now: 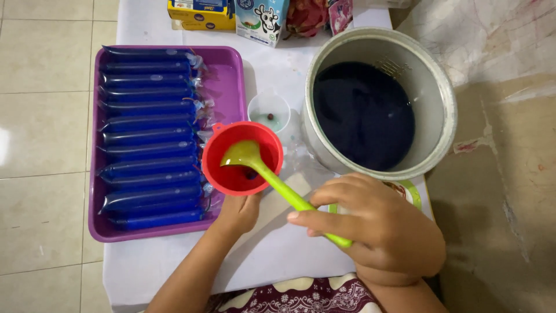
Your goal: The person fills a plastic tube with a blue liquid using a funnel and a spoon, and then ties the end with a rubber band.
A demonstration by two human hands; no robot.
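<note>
With the right hand (370,232) clenched on the green ladle (260,168) tipped over the red funnel (242,157), which the left hand (237,211) seems to hold from beneath, any wobble could spill dark liquid onto the white tabletop (272,255)

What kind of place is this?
Likely a home kitchen corner: tiled floor, cloth-covered table bearing a metal cooker pot of dark liquid, and a purple tray of filled blue bags.
</note>
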